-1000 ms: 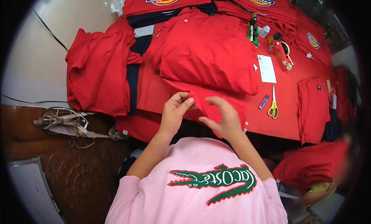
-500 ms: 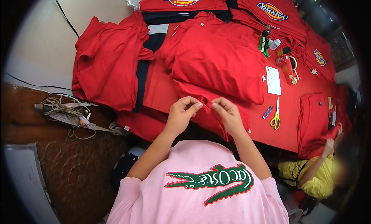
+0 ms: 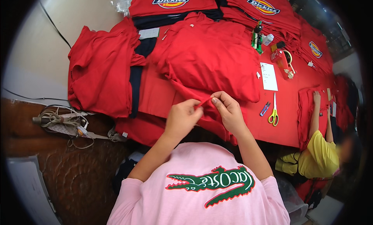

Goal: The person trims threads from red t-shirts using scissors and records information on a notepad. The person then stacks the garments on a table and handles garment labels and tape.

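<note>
A red shirt (image 3: 214,122) hangs over the front table edge, its cloth running up into the pile behind. My left hand (image 3: 181,118) is closed in a pinch on a narrow edge of it. Close beside, my right hand (image 3: 229,112) grips the same edge between thumb and forefinger, so a short strip of cloth shows between the two hands. Right behind them rises a soft pile of red shirts (image 3: 211,63). To the right of my right hand lie blue thread snips (image 3: 265,109) and yellow-handled scissors (image 3: 274,115).
Another red garment heap (image 3: 101,71) stands on the left. Folded printed shirts (image 3: 175,11) line the back. A paper sheet (image 3: 269,77), a red tape dispenser (image 3: 280,58) and a white bottle (image 3: 268,39) lie at right. A co-worker in a yellow shirt (image 3: 319,153) handles red garments (image 3: 307,108).
My hands have drawn closer together along the cloth edge, the left turning more back-of-hand up. The view has shifted slightly. The co-worker's arms now reach farther over the red garments.
</note>
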`<state>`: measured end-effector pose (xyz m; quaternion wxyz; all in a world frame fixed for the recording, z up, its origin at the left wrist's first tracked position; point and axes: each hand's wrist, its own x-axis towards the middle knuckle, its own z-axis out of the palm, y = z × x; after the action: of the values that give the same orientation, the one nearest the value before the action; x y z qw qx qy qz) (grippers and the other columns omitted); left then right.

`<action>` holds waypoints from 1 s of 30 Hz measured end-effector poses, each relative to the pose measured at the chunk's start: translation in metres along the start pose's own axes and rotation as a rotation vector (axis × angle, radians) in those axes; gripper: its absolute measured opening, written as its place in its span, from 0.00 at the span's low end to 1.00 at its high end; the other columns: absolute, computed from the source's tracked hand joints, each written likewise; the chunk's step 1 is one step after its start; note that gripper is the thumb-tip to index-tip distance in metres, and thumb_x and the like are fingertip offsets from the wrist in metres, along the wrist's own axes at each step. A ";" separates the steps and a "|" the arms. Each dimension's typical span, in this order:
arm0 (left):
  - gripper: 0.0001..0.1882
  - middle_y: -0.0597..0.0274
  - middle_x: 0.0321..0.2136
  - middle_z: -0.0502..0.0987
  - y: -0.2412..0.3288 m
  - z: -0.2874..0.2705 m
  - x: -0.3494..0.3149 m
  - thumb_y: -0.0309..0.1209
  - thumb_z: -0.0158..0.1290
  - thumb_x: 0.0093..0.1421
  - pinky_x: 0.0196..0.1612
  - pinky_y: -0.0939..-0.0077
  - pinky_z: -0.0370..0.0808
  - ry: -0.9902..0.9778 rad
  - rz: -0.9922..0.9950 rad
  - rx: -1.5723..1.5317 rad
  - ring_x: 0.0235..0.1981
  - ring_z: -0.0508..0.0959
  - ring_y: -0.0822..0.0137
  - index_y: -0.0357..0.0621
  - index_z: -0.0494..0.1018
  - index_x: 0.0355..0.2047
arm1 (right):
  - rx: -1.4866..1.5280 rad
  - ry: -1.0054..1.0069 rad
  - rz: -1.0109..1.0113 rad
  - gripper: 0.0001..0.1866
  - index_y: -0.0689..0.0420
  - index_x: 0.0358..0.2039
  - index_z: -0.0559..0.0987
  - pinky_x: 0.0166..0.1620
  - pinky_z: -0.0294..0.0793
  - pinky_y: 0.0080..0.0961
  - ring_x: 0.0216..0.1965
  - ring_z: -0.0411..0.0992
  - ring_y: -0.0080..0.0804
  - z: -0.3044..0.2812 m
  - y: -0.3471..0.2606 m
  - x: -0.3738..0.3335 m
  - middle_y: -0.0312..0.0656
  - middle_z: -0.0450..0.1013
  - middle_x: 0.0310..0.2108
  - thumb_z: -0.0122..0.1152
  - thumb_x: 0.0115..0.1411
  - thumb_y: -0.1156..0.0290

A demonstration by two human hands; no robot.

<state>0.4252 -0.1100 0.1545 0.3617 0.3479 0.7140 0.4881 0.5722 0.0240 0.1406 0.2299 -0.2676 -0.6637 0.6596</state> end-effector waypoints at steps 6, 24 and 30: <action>0.15 0.63 0.26 0.82 -0.013 -0.035 0.005 0.22 0.47 0.71 0.26 0.80 0.78 -0.023 -0.132 -0.533 0.21 0.80 0.75 0.35 0.81 0.52 | -0.309 0.030 -0.167 0.06 0.64 0.40 0.78 0.43 0.74 0.25 0.35 0.73 0.28 -0.001 -0.015 -0.008 0.42 0.76 0.33 0.60 0.72 0.74; 0.31 0.59 0.43 0.85 -0.016 -0.025 -0.016 0.13 0.57 0.64 0.47 0.81 0.83 0.137 0.143 -0.813 0.38 0.84 0.78 0.33 0.67 0.69 | -0.659 0.048 -0.804 0.10 0.57 0.31 0.82 0.25 0.74 0.31 0.26 0.76 0.34 0.014 -0.007 -0.019 0.38 0.75 0.32 0.75 0.50 0.82; 0.31 0.58 0.44 0.85 -0.018 -0.024 -0.015 0.13 0.57 0.65 0.49 0.80 0.82 0.143 0.151 -0.817 0.40 0.84 0.78 0.32 0.67 0.69 | -0.655 0.053 -0.811 0.10 0.57 0.30 0.81 0.24 0.72 0.31 0.25 0.75 0.33 0.014 -0.004 -0.017 0.38 0.75 0.31 0.75 0.50 0.81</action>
<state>0.4094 -0.1383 0.1459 0.3826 0.1923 0.4577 0.7792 0.5756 0.0018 0.1450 0.3882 -0.0635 -0.8793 0.2684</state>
